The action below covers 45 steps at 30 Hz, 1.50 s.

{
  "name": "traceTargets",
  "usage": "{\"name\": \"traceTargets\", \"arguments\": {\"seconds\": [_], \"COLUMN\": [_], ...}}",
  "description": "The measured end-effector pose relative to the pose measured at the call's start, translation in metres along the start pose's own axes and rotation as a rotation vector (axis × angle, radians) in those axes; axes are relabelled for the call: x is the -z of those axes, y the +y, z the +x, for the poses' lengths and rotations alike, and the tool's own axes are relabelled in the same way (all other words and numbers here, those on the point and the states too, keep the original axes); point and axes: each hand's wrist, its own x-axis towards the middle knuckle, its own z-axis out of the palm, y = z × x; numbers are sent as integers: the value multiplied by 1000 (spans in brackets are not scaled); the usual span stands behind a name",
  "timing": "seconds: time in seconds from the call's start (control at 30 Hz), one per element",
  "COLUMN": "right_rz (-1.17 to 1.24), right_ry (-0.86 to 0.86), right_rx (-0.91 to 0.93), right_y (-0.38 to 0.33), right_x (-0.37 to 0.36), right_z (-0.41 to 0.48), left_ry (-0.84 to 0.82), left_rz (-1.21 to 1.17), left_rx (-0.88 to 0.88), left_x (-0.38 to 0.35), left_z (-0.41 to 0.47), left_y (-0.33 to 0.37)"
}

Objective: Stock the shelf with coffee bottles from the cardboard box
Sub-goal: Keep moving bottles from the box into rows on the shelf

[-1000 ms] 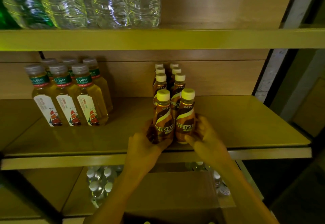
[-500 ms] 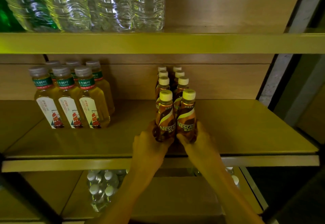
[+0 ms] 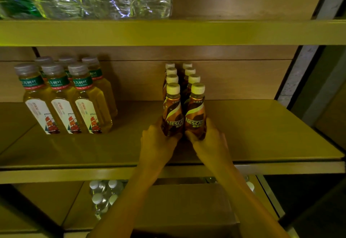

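I am watching my left hand [image 3: 157,145] gripping the left coffee bottle [image 3: 173,113] and my right hand [image 3: 210,145] gripping the right coffee bottle [image 3: 195,113], both standing on the shelf [image 3: 262,135] and fronting two coffee rows [image 3: 189,75]. Tea bottles [image 3: 61,105] are standing well to the left; the cardboard box [image 3: 187,206] is sitting below.

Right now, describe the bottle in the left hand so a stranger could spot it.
On the middle shelf, right of the yellow tea bottles, stand two rows of brown coffee bottles. It is the front bottle of the left row, the only one there gripped by the left hand.
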Motion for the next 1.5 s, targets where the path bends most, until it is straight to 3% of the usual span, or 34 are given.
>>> {"name": "traceTargets", "arguments": {"seconds": [0.17, 0.3, 0.53, 0.73, 1.0, 1.5], "right_rz": [-34, -293, -605, -640, -674, -640], "right_ry": [-23, -79, 9, -36, -204, -555], "right_rx": [-2, 12, 232, 246, 126, -220], "right_y": [-3, -5, -3, 9, 53, 180], "right_x": [3, 17, 50, 58, 39, -44], "right_z": [-1, -10, -67, -124, -180, -226], "left_ry": [-4, -22, -64, -10, -135, -547], "left_rz": [77, 310, 635, 607, 600, 735], "left_rx": [-19, -50, -122, -247, -221, 132], "left_x": [4, 14, 41, 47, 19, -56], "left_z": [-1, -12, -59, -120, -190, -232], "left_y": [5, 14, 9, -10, -57, -185]}}
